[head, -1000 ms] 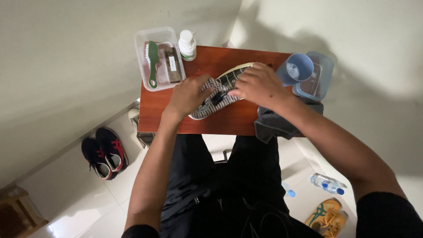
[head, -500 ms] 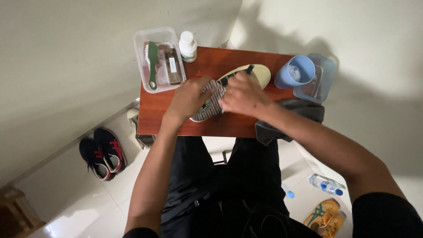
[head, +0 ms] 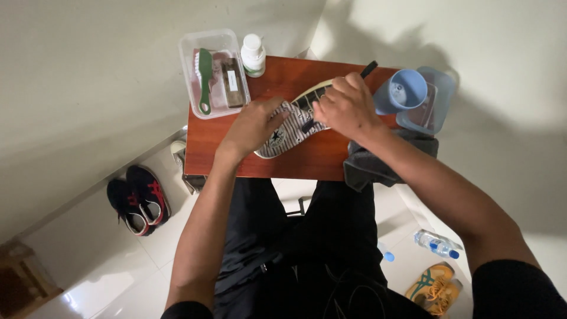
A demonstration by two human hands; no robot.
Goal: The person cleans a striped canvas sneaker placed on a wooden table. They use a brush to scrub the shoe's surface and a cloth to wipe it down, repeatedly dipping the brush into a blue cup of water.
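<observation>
A grey striped canvas sneaker [head: 283, 133] lies on its side on the reddish wooden desk [head: 307, 159], long axis running diagonally from near left to far right. The left hand [head: 254, 125] clasps its heel end; the right hand [head: 345, 106] pinches the laces near its middle. Pale tiled floor [head: 118, 277] lies below.

Clear box [head: 190, 71] w/ green brush [head: 205, 80] at desk [head: 301, 159] far-left corner, white bottle [head: 253, 55] beside it. Blue cup [head: 403, 91] at far-right corner, grey cloth [head: 366, 165] over right edge. Dark sneakers [head: 137, 198] on floor.
</observation>
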